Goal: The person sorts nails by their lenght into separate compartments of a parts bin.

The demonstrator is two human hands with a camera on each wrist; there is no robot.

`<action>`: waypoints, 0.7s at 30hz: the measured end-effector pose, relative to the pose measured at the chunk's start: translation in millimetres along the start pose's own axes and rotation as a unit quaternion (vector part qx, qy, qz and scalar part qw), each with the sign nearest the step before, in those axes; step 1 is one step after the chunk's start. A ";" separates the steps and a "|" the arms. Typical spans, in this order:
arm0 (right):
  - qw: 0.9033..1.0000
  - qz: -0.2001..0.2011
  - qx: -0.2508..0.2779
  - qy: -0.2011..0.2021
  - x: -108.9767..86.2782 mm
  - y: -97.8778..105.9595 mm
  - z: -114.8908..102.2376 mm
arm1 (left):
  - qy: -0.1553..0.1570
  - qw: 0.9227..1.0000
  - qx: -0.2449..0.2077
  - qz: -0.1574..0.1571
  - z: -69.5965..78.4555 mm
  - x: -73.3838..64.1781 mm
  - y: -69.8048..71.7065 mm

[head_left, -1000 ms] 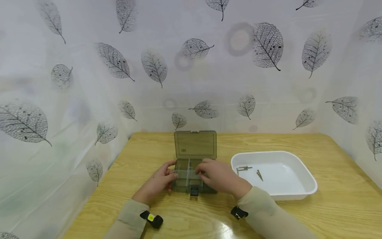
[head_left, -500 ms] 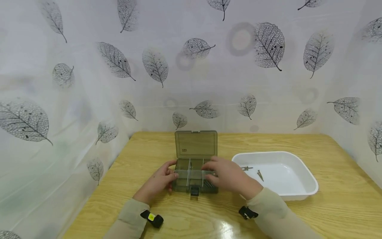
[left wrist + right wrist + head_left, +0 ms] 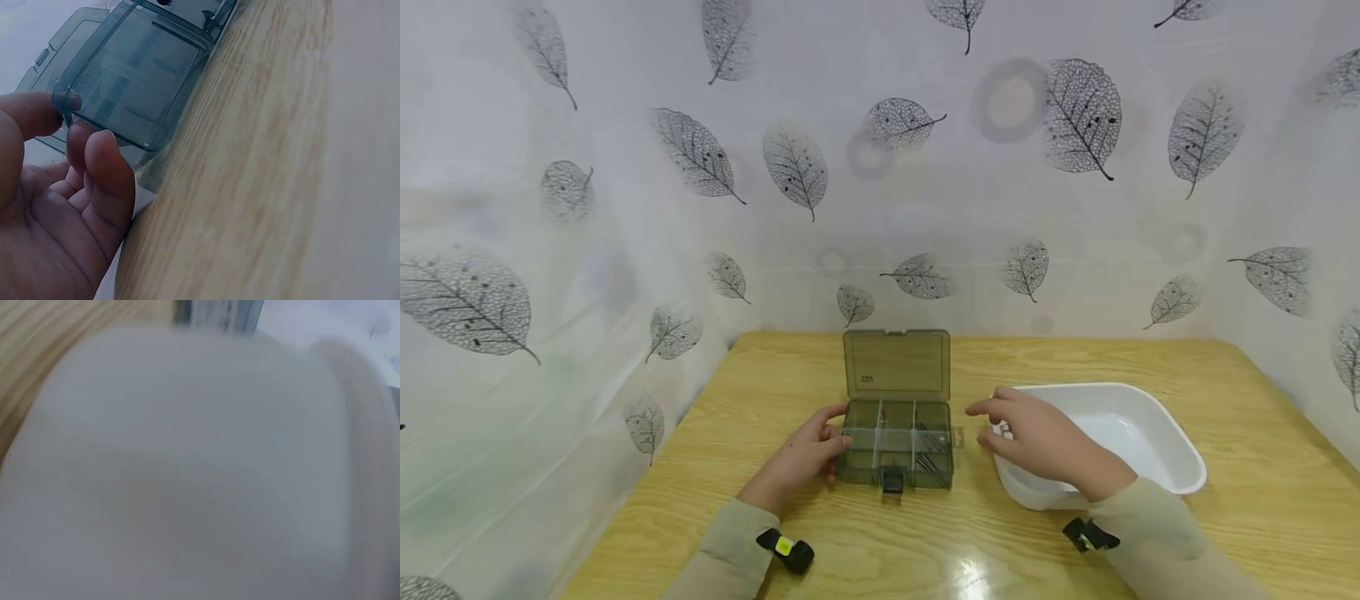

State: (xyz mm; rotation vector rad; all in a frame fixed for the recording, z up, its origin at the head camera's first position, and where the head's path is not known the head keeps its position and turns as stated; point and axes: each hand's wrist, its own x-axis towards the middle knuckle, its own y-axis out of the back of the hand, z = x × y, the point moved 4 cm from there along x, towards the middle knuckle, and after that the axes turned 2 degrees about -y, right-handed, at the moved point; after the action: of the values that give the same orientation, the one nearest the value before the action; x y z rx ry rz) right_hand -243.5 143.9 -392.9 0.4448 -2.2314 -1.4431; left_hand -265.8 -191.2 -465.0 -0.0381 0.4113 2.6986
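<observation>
Head view: box [image 3: 861,469] is standing left of the tray [image 3: 1127,431].
Left hand [image 3: 807,454]: is gripping the box side opposite the tray.
Right hand [image 3: 1037,435]: is hovering above the tray's rim, fingers loosely extended.

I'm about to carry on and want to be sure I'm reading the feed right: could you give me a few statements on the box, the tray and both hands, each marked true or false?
1. The lid of the box stands open. True.
2. The left hand reaches into the white tray. False: it holds the left side of the box.
3. Slim dark pieces show on the right side of the box. True.
4. The white tray stands to the right of the box. True.
5. The right hand is inside the box. False: it is outside, beside the box and partly covering the tray.
</observation>
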 end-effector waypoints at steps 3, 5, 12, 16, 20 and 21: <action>1.000 -0.001 0.003 -0.002 -8.5 5.3 13.8 | 0.000 1.000 0.002 0.001 0.1 -0.2 -0.2; 1.000 -0.005 0.007 -0.004 -13.7 9.2 22.5 | 0.000 1.000 0.002 0.001 0.7 -0.5 -0.3; 0.999 -0.028 -0.004 -0.034 -31.5 15.1 59.2 | 0.001 1.000 -0.007 -0.004 2.5 -1.1 -1.1; 0.998 -0.036 -0.017 -0.055 -39.3 14.9 79.2 | 0.003 1.000 -0.005 -0.004 2.9 -2.0 -1.0; 0.996 -0.046 -0.020 -0.068 -45.0 16.0 89.8 | 0.005 1.000 -0.002 -0.002 3.5 -3.0 -0.8; 0.996 -0.050 -0.020 -0.068 -46.1 16.6 91.1 | 0.005 1.000 -0.002 -0.001 3.4 -3.2 -0.8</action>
State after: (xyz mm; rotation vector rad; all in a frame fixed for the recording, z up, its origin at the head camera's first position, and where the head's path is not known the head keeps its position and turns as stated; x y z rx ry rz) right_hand -252.7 243.6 -418.9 0.4622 -2.3105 -1.6110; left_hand -262.4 -190.7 -461.6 -0.0539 0.4079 2.6976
